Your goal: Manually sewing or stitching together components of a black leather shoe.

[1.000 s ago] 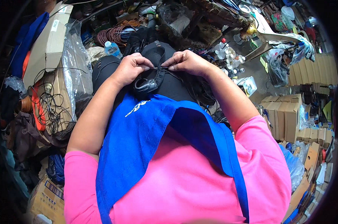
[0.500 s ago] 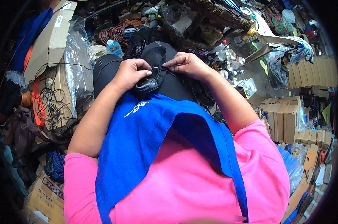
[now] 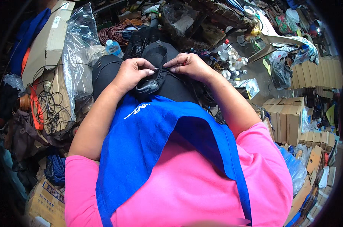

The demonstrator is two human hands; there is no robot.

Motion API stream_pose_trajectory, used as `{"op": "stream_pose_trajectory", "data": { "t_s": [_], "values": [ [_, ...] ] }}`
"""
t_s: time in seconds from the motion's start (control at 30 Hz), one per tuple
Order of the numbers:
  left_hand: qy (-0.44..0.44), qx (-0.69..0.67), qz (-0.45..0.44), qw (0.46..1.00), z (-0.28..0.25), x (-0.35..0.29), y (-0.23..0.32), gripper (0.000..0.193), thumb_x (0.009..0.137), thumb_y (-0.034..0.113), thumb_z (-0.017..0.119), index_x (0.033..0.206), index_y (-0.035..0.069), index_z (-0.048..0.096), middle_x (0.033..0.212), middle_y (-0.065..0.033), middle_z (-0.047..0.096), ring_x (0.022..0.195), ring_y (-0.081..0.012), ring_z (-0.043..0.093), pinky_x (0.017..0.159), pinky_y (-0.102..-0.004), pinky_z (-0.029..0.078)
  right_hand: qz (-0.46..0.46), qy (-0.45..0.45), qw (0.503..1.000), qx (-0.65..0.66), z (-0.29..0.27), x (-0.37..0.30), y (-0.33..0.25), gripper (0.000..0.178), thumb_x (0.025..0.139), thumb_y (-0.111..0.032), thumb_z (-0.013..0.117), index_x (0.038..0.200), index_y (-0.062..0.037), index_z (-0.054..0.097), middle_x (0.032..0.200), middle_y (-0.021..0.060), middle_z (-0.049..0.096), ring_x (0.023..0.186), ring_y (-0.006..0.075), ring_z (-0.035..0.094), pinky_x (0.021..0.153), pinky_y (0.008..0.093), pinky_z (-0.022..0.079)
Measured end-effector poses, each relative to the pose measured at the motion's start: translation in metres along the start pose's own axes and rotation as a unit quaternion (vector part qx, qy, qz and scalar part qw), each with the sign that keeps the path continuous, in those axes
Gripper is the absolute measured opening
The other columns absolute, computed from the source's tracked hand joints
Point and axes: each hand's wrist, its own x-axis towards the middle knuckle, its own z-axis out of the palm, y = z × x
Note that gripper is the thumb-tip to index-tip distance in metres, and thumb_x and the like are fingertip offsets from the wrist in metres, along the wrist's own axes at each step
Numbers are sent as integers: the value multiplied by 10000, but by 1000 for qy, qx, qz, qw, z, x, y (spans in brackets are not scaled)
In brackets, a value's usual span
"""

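Observation:
A black shoe (image 3: 151, 85) rests on my lap between my thighs, its rounded leather toe toward me and its opening farther away. My left hand (image 3: 134, 72) is at the shoe's left edge, thumb and forefinger closed in a pinch. A small thin shiny sliver shows at those fingertips, too small to name for sure. My right hand (image 3: 189, 66) pinches a thin black cord (image 3: 166, 68) just right of the shoe. The two sets of fingertips face each other over the shoe, a short gap apart. A blue apron (image 3: 141, 132) covers my front.
A clear bottle with a blue cap (image 3: 113, 48) stands beyond my left knee. Cardboard (image 3: 52, 45), clear plastic sheeting (image 3: 78, 56) and tangled black wire (image 3: 56, 104) lie to the left. Several small bottles (image 3: 232, 60) and cardboard boxes (image 3: 285, 117) are on the right.
My hands stay at the shoe, with only slight finger shifts. The right fingers now sit a little lower and closer in. The whole view has tilted slightly.

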Motion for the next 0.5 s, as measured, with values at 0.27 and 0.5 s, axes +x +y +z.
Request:
{"op": "stream_pose_trajectory", "data": {
  "t_s": [0.27, 0.5],
  "values": [
    [3, -120, -37, 992, 1, -3, 5, 183, 790, 128, 692, 920, -2, 682, 838, -38, 673, 766, -95, 601, 762, -244, 472, 51, 11, 992, 116, 2, 0, 5, 229, 823, -66, 676, 1051, -43, 682, 920, 8, 673, 818, 65, 589, 754, 222, 474],
    [67, -229, -138, 961, 16, 9, 3, 140, 768, 133, 733, 783, 12, 662, 733, -24, 651, 660, -75, 569, 638, -211, 439, 33, 9, 994, 105, 1, 1, 2, 238, 825, -62, 670, 1061, -44, 681, 911, 7, 668, 819, 69, 584, 762, 224, 472]
  ]
}}
